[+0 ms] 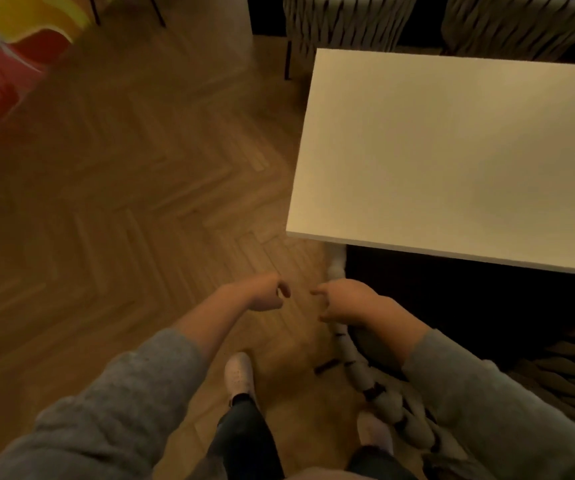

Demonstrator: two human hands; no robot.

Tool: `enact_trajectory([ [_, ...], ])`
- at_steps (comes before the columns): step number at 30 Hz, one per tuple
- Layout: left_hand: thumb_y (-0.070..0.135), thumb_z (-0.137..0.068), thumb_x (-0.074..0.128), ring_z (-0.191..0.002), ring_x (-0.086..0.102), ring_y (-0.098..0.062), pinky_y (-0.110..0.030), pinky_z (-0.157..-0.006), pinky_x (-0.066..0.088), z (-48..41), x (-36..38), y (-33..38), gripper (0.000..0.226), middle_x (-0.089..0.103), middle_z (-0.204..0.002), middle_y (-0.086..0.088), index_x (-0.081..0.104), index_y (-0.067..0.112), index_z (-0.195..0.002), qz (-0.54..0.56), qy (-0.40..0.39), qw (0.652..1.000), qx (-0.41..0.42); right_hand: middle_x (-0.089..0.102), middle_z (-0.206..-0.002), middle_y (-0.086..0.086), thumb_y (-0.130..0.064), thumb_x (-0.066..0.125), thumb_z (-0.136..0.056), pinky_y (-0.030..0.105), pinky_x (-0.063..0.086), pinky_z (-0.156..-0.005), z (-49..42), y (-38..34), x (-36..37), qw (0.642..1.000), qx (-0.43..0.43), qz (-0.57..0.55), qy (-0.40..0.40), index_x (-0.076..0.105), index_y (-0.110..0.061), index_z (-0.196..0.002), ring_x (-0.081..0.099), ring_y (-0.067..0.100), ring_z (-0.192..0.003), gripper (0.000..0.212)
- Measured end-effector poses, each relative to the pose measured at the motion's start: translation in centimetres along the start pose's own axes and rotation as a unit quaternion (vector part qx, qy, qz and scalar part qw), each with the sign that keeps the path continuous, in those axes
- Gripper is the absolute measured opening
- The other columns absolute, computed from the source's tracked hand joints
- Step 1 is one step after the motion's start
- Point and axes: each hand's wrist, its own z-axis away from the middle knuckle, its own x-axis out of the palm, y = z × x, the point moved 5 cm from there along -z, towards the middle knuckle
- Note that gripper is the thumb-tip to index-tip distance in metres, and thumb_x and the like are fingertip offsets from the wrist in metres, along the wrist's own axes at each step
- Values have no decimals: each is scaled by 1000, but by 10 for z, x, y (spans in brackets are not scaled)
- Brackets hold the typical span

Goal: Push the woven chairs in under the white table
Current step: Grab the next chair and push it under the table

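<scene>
The white table (452, 150) fills the right half of the view. A woven chair (388, 407) with a thick pale rope rim stands at the table's near edge, just right of my feet, its seat dark under the tabletop. My right hand (345, 303) lies curled over the top of that rim. My left hand (268, 294) hangs beside it over the floor, its fingers curled around nothing. Two more woven chairs (341, 19) (521, 22) stand at the table's far edge, their backs showing above it.
Herringbone wood floor (123, 202) stretches to the left. A red and yellow object (19, 36) sits at the top left, with a pale wall corner (210, 15) beside it. A dark patterned rug (573, 362) lies at the lower right. My white shoes (239, 375) stand close to the chair.
</scene>
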Motion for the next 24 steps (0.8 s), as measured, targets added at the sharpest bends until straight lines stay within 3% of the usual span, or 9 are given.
enact_trajectory([
  [6, 21, -94, 57, -122, 53, -24, -31, -94, 43, 14, -59, -135, 45, 53, -138, -5, 51, 22, -139, -48, -37, 996, -64, 48, -144, 6, -32, 62, -92, 36, 44, -99, -72, -108, -26, 999, 20, -45, -22, 37, -28, -147, 50, 25, -126, 61],
  [10, 22, -95, 55, -125, 50, -25, -30, -94, 42, 11, -104, -176, 47, 50, -141, -8, 48, 22, -142, -59, -16, 996, -63, 47, -145, 7, -34, 61, -92, 38, 44, -100, -110, -145, -45, 998, 31, -41, -33, 32, -29, -150, 49, 27, -126, 65],
  [14, 26, -96, 54, -127, 49, -26, -32, -96, 43, -9, -147, -197, 50, 48, -144, -9, 44, 26, -144, -78, 14, 996, -46, 39, -150, 8, -34, 62, -91, 40, 43, -105, -146, -156, -86, 998, 45, -40, 15, 25, -27, -152, 45, 28, -132, 72],
  [19, 28, -98, 52, -134, 41, -26, -37, -106, 35, -55, -210, -215, 53, 35, -152, -7, 37, 26, -149, -134, -9, 991, -29, 26, -156, 11, -35, 63, -90, 43, 39, -108, -201, -151, -151, 993, 59, -55, 83, 20, -25, -153, 36, 31, -137, 78],
  [24, 27, -99, 50, -132, 43, -26, -39, -107, 35, -133, -311, -222, 51, 42, -147, -8, 38, 24, -148, -185, 9, 983, -17, 24, -156, 12, -37, 62, -91, 43, 35, -110, -279, -129, -221, 992, 76, -47, 87, 18, -24, -154, 31, 31, -139, 78],
])
